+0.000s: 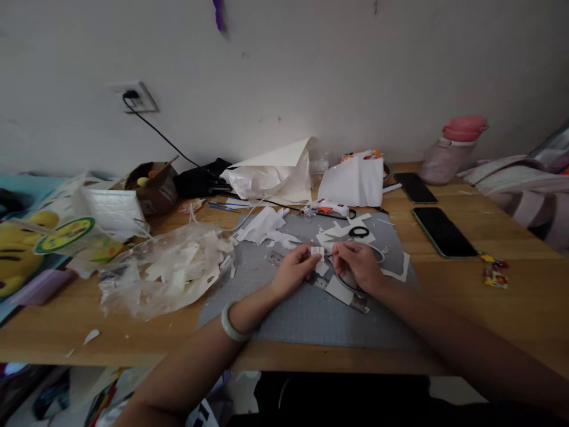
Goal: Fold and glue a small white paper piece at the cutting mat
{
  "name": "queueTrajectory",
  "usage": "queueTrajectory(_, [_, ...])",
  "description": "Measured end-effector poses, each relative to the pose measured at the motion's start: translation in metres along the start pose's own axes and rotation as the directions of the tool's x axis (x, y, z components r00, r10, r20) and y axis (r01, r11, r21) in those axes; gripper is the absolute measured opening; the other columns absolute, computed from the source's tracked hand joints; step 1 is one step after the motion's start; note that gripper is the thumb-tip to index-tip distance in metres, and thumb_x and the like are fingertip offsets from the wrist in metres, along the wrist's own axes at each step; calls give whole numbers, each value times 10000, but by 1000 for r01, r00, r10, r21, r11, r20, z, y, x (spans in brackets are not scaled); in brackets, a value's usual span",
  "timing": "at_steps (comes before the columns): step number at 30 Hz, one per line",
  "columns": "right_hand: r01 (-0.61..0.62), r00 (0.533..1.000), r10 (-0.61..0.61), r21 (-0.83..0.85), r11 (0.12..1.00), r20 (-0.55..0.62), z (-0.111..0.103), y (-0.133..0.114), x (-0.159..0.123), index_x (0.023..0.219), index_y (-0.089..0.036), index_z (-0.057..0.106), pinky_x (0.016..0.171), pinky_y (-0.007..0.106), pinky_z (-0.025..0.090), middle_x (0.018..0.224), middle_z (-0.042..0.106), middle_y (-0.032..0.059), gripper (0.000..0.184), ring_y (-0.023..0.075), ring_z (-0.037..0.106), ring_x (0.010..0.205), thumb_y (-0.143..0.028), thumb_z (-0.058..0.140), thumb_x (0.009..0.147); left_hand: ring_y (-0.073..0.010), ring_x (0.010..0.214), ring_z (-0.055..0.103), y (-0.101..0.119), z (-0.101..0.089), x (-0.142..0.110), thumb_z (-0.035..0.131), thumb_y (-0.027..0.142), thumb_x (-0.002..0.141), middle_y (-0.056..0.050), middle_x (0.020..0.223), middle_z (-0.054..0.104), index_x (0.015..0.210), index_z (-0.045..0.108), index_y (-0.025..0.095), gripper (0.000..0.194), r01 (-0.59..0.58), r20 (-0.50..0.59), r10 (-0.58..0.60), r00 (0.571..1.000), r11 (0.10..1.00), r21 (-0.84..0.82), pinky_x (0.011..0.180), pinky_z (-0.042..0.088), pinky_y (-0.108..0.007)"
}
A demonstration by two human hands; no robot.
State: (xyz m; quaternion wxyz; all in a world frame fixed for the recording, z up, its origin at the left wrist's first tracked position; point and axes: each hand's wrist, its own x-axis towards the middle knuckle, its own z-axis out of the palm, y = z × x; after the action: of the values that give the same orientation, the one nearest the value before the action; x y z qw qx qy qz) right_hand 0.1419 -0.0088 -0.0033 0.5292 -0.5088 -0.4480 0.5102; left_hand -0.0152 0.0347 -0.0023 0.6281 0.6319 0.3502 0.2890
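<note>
Over the grey cutting mat, my left hand is closed, with thumb and forefinger pinching a small white piece with faint marks. My right hand is closed just right of it, fingertips pinched together; whatever sits between them is too small to make out. A thin grey cord curves out below the right hand. Beneath both hands a metal ruler lies slanted, partly covered by white paper bits. A black ring rests on white cut paper just beyond the right hand.
A white glue gun lies at the mat's far edge. Left of the mat spreads a clear plastic bag of scraps. Two phones and a pink bottle are on the right. A cardboard box stands far left.
</note>
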Motion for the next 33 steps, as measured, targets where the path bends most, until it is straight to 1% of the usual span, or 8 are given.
queueTrajectory(2, [-11,998,14,44,999,-58,-1,1,3,736,-171,603,407,222,394,508,557,-31,279,100,496,421,-448,587,706,-65,416,314,0,0,0,543,427,736,88,459,381,664,434,183,277,-4,9,5,1000,1000,-7,430,240,-202])
queueTrajectory(5, [6,1000,-6,-19,1000,7,1,4,4,805,-184,618,459,243,422,565,573,-26,285,113,522,473,-445,630,690,-68,424,320,1,0,0,539,411,741,84,469,383,688,470,172,254,-12,29,12,1000,1000,6,431,248,-201])
queueTrajectory(7, [48,997,-43,-77,996,60,2,7,4,804,-196,617,480,252,423,567,562,-26,271,117,518,489,-453,606,720,-70,432,328,2,0,-1,529,404,748,80,476,391,704,493,165,246,-13,34,12,999,1000,25,436,254,-203])
queueTrajectory(9, [74,995,-67,-99,992,77,2,8,3,785,-201,604,486,255,416,560,548,-27,271,117,505,490,-468,573,747,-71,435,330,3,0,-1,523,401,753,78,475,391,701,495,164,244,-7,29,6,1000,999,41,441,253,-204])
queueTrajectory(14, [73,992,-59,-121,990,109,1,7,3,690,-193,549,483,247,385,574,531,-25,294,102,471,478,-469,521,786,-71,449,311,3,0,-2,516,393,746,81,482,368,673,467,171,239,7,22,-8,1000,999,48,457,243,-209])
queueTrajectory(19, [101,978,-65,-179,979,197,0,7,2,711,-194,537,499,239,376,637,542,-24,232,93,462,506,-405,509,804,-74,468,299,4,-1,-3,500,375,744,76,503,368,653,468,173,223,-14,12,13,1000,999,51,473,243,-215])
queueTrajectory(28, [90,979,-45,-224,970,199,2,4,0,704,-195,509,494,231,368,619,512,-34,213,88,439,505,-393,519,783,-77,458,326,1,-2,-2,488,416,769,77,490,378,657,461,176,265,-32,26,30,999,995,98,466,261,-211])
queueTrajectory(33, [72,978,-34,-182,981,206,0,7,2,729,-196,530,500,235,376,630,530,-33,222,88,450,503,-413,534,775,-80,472,337,1,-2,-2,498,402,760,75,507,386,676,478,173,245,-35,24,32,999,992,121,481,276,-213])
